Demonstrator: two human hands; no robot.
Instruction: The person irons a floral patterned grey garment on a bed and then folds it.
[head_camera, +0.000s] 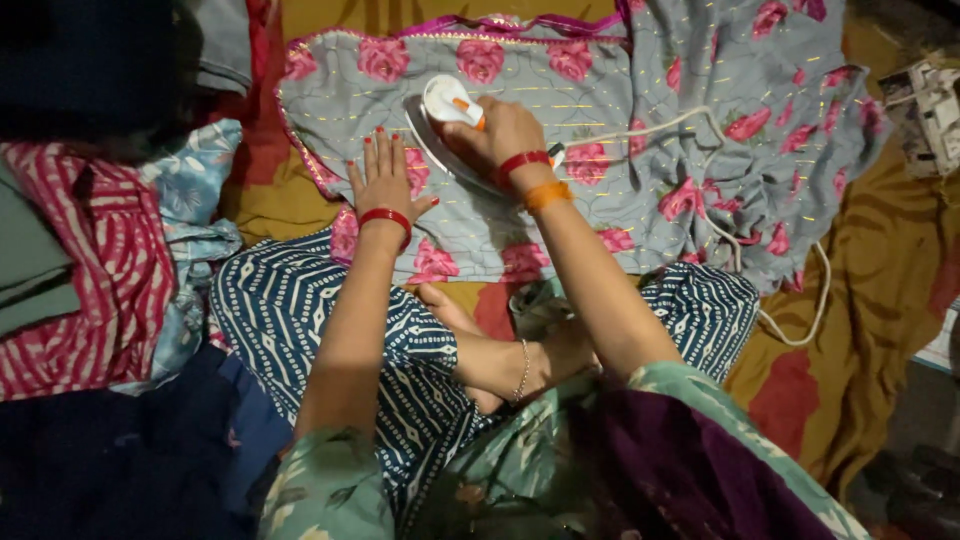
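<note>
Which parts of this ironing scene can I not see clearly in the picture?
- Head view: the sole of the iron is hidden, pressed down on the grey floral cloth.
- The right hand covers most of the iron's handle.
- The white cord ends out of sight behind the patterned knee.
- The cloth under the left hand is hidden by the palm.
- The white object is cut off by the right edge.

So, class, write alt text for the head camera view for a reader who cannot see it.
The right hand grips a white and orange electric iron on a grey cloth with pink roses, while the left hand lies flat on the cloth beside it. Folded clothes are piled at the left.
</note>
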